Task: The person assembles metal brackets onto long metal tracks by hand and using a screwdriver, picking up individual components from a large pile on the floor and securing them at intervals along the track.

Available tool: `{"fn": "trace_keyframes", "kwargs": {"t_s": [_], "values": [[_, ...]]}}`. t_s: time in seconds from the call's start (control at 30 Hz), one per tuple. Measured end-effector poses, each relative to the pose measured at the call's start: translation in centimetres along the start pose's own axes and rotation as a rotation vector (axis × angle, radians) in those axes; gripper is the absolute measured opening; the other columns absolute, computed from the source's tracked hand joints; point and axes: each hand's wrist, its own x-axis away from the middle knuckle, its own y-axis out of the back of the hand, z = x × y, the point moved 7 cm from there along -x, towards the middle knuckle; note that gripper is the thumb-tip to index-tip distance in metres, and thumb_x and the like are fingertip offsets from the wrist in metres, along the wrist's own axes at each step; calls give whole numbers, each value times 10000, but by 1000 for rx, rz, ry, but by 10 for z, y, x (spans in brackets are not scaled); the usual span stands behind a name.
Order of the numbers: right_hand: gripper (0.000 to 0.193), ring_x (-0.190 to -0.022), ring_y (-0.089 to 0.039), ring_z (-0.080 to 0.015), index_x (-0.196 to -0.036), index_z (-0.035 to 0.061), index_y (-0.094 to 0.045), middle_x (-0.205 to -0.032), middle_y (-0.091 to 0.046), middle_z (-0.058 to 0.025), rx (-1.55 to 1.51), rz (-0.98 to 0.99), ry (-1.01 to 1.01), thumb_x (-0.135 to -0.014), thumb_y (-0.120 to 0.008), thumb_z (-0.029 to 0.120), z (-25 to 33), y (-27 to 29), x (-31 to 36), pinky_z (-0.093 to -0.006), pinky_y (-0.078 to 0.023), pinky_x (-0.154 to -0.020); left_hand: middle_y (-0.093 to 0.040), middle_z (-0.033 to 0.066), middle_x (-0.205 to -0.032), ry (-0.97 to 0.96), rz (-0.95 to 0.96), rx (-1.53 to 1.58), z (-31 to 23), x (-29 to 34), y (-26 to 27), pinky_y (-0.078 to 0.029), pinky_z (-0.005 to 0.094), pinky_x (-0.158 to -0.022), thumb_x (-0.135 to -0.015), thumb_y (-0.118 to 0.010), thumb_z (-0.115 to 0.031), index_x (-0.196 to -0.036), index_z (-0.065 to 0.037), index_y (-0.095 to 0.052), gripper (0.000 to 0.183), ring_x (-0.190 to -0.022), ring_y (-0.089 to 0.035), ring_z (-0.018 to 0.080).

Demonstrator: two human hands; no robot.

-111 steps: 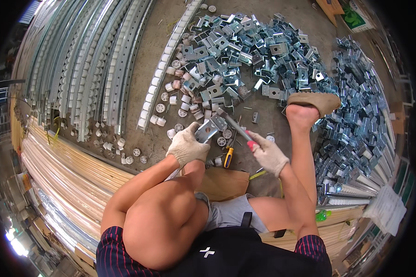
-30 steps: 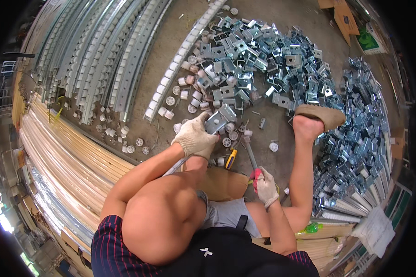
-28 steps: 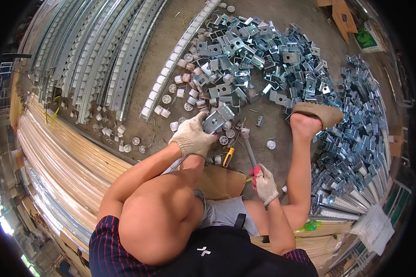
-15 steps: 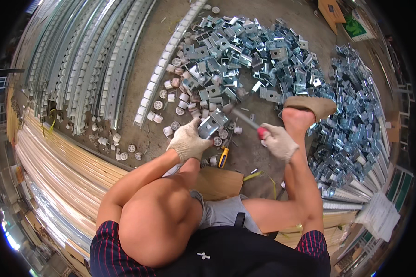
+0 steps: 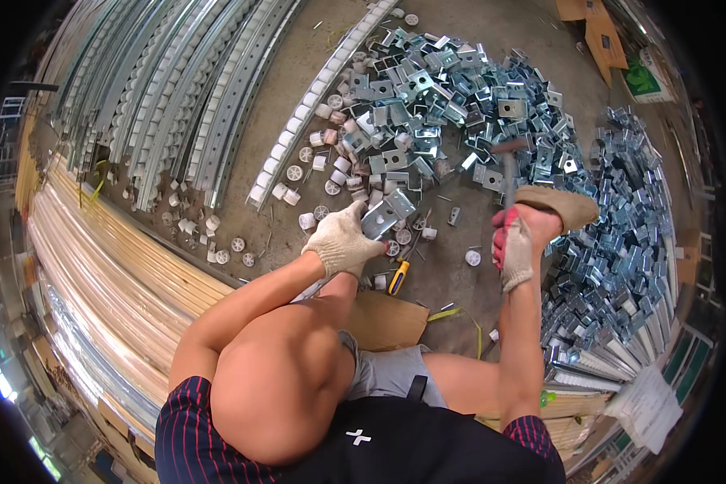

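Raised since half a second ago, the right hand (image 5: 515, 252), in a white and red work glove, now stands higher and farther right, just in front of the person's sandalled foot (image 5: 558, 206), its grip closed round the handle of a hammer (image 5: 508, 161); the handle points nearly straight away from the person and the head sits over the near edge of the heap of bracket pieces, whereas about a second ago the same hand lay low, near the person's knee, with the hammer slanting up toward the workpiece. Unchanged in place, the left hand (image 5: 343, 242), in a white knit glove, keeps its grip closed on a folded metal bracket (image 5: 385, 214) held on the concrete floor (image 5: 298, 97) at centre, a little left of the hammer hand and well apart from it. Just near of the bracket lies a screwdriver (image 5: 398, 277) with a yellow and blue handle, among scattered white plastic rollers (image 5: 306, 220). Farther off spreads the large heap of zinc-plated brackets (image 5: 444, 89), running round to the right into stacked plates (image 5: 621, 266). Long perforated steel rails (image 5: 177, 89) lie at far left, pale wooden strips (image 5: 97, 274) nearer on the left, and a piece of brown cardboard (image 5: 387, 319) lies under the person's legs.
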Motion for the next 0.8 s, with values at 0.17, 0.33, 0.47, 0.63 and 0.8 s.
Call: {"fn": "trace_keyframes", "kwargs": {"t_s": [0.17, 0.33, 0.47, 0.63, 0.8], "values": [[169, -708, -533, -140, -957, 46, -650, -723, -558, -51, 144, -71, 43, -1028, -547, 160, -2, 11, 22, -315, -456, -632, -737, 269, -1092, 78, 54, -23, 7, 0, 2, -560, 457, -945, -665, -848, -479, -1258, -1, -623, 795, -1048, -722, 410], [154, -706, -502, -127, -1025, 50, -656, -732, -566, -16, -22, 43, -185, -1027, -532, 142, 3, 18, 6, -302, -452, -637, -725, 269, -1171, 54, 23, 14, -6, -6, 14, -559, 434, -964, -635, -868, -524, -1385, -31, -584, 941, -1087, -720, 392], [188, -700, -499, -137, -1089, 44, -668, -745, -579, -11, 143, 236, -188, -1043, -519, 151, 24, -16, 11, -316, -462, -644, -729, 252, -1184, 88, 139, 36, 10, -3, 2, -548, 410, -984, -621, -887, -522, -1358, 4, -609, 947, -1118, -714, 358], [202, -658, -519, -155, -1014, 80, -695, -738, -614, -39, -595, -292, -495, -1048, -536, 201, -27, 19, 15, -310, -470, -634, -724, 258, -1201, 46, 116, 139, 8, 7, 21, -541, 409, -992, -614, -901, -516, -1309, 13, -652, 907, -1121, -708, 345], [225, -703, -581, -228, -1043, -1, -659, -769, -660, -147, 182, 234, -86, -1020, -566, 202, 63, -9, -12, -417, -499, -689, -726, 244, -1177, 128, 121, 44, 43, 2, 15, -544, 413, -976, -628, -905, -500, -1376, -23, -588, 942, -1099, -710, 351]]}}
